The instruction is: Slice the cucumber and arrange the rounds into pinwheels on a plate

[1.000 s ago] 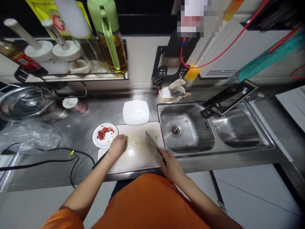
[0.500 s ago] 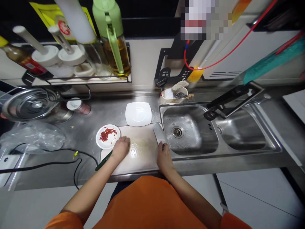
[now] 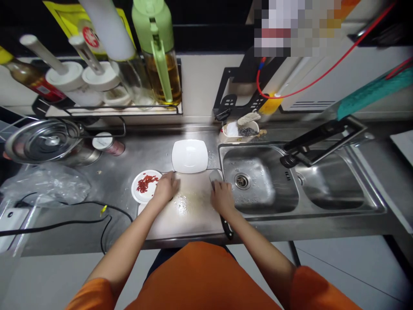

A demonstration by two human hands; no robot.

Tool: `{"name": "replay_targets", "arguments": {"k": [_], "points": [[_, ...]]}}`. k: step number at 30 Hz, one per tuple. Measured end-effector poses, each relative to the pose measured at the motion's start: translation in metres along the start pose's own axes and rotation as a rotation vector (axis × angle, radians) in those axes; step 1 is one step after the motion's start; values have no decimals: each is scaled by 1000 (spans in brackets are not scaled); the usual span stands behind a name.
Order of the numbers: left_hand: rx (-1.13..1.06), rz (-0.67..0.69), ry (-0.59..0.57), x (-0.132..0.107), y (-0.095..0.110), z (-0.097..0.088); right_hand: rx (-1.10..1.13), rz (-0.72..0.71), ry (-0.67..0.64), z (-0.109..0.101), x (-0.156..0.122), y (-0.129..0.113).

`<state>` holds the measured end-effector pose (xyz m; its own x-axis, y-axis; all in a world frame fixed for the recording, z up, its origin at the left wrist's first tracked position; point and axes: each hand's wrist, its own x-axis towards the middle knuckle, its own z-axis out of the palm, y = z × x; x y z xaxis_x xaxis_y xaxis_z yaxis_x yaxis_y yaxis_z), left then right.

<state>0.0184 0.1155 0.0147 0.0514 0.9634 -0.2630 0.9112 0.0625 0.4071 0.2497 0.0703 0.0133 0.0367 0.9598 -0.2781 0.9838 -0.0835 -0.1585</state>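
A pale cutting board (image 3: 193,215) lies on the steel counter. On its right edge lies a kitchen knife (image 3: 227,228), its black handle pointing towards me and its broad blade away. My right hand (image 3: 223,198) is closed over the middle of the knife and hides where blade meets handle. At the board's left side my left hand (image 3: 164,190) has curled fingers and overlaps the rim of a white plate (image 3: 137,199). Small dried red berries (image 3: 146,184) lie on that plate. Something dark shows under my left palm, mostly hidden. A white square dish (image 3: 189,156) touches the board's far edge.
A double steel sink (image 3: 258,181) adjoins the board on the right, with a black tap (image 3: 309,142) above. To the left are a lidded pot (image 3: 48,142), a plastic bag (image 3: 48,185), a jar (image 3: 108,144) and black cables (image 3: 71,220). Bottles stand on a rack (image 3: 112,110) behind.
My right hand has shifted from the knife's handle up towards the blade, leaving the handle bare. My left hand has moved slightly away from me; the dark green thing beside its forearm no longer shows there.
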Motion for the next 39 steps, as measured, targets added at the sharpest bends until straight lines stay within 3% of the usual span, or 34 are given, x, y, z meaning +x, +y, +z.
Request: {"name": "replay_targets", "arguments": {"k": [3,5,9,13,17,21,27,33,39], "points": [[-24,-264,-2,40,9,1,116,98,6,-9,53,-9],[-46,-342,-60,60,12,4,174,117,-20,-9,81,-16],[-62,-378,-73,79,11,10,263,134,-72,-2,110,-26],[-78,-377,-77,76,8,8,323,151,-82,-2,113,-25],[-54,-361,-75,52,12,-1,327,114,-82,-12,94,-17],[-24,-342,-120,3,16,-3,288,91,-76,-20,48,-10],[-14,-335,-207,-64,14,18,166,92,-117,-9,-22,-6],[-8,-335,-282,-83,11,40,43,82,-152,7,-43,-1],[-21,-354,-294,-83,13,42,-36,61,-169,9,-45,0]]}}
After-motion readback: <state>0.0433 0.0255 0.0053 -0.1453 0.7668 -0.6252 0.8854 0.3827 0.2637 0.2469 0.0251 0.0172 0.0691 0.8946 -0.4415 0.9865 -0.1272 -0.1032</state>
